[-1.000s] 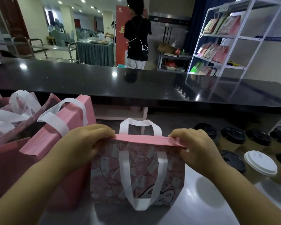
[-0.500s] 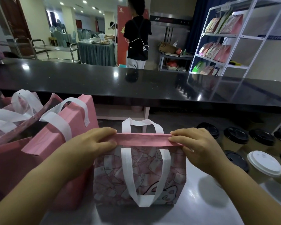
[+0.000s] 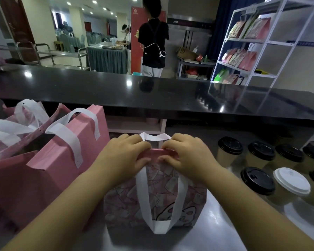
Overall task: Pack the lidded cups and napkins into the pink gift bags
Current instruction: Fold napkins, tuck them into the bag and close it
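Note:
A pink patterned gift bag (image 3: 158,201) with white handles stands on the grey counter in front of me. My left hand (image 3: 123,156) and my right hand (image 3: 187,154) both pinch its folded pink top edge, close together near the middle. What the bag holds is hidden. Several lidded paper cups stand to the right: black-lidded ones (image 3: 229,146) in rows and one with a white lid (image 3: 291,182). No napkins are visible.
Other pink gift bags (image 3: 65,158) with white handles stand close on the left. A raised black countertop (image 3: 152,91) runs across behind. Beyond it a person (image 3: 153,42) stands, and a white shelf rack (image 3: 261,48) holds more bags.
Both hands have slid inward along the bag's top fold, from its outer corners to the middle, pressing it together. The bag has shifted slightly toward me.

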Available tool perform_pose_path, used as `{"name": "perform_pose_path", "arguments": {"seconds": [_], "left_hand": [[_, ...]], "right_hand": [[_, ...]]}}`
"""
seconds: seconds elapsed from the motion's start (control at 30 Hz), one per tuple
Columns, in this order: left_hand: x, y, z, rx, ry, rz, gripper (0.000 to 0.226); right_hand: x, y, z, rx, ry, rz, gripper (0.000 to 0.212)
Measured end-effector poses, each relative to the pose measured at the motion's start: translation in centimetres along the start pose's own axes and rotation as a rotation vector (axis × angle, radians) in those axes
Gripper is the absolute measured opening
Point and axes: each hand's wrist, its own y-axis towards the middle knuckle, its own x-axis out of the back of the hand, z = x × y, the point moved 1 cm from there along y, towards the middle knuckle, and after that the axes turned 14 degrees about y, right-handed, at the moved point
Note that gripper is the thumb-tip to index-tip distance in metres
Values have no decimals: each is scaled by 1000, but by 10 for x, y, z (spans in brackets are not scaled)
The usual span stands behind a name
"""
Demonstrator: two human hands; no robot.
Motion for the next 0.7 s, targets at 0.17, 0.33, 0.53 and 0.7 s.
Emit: {"name": "perform_pose_path", "arguments": {"seconds": [0.17, 0.33, 0.53, 0.7], "left_hand": [[-4, 0, 4, 54, -48, -2, 20], [-4, -5, 13, 58, -110, 30, 19], [3, -8, 18, 71, -87, 49, 20], [13, -12, 21, 110, -99, 106, 8]], "right_hand": [[-5, 3, 2, -3, 35, 19, 25], [12, -14, -18, -109, -3, 12, 34], [27, -40, -37, -217, 122, 1, 11], [26, -55, -44, -296, 220, -28, 5]]}}
